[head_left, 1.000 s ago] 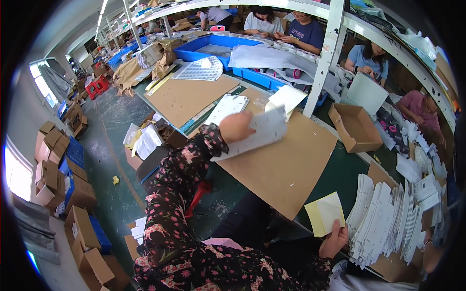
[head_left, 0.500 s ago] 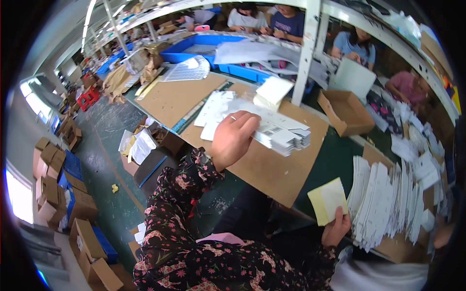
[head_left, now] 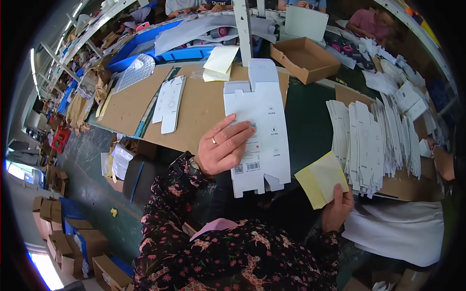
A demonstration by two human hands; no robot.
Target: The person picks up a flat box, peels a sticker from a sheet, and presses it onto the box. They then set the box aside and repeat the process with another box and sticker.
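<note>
My left hand [head_left: 224, 148] grips a stack of flat white folding-box blanks [head_left: 272, 150], held upright in front of me with the fingers spread across the printed face. How many blanks are in it I cannot tell. Low on the right, my right hand [head_left: 337, 207] pinches a pale yellow-edged sheet or pad of paper [head_left: 310, 182] between thumb and fingers. A smaller pile of white blanks [head_left: 169, 104] lies on the brown cardboard sheet [head_left: 131, 109] on the bench. Yellowish-white sticker sheets [head_left: 222, 59] rest toward the far edge of that cardboard.
Rows of white box blanks [head_left: 364, 145] stand packed at the right. An open brown carton [head_left: 306, 60] sits at the back, near a white post [head_left: 242, 29]. Blue trays [head_left: 194, 52] hold parts behind the bench. A co-worker's hand [head_left: 442, 160] shows at the far right.
My left hand has lifted a stack of blanks off the cardboard and brought it toward me, leaving a smaller pile there. My right hand still holds the yellow-edged paper. The view has turned right.
</note>
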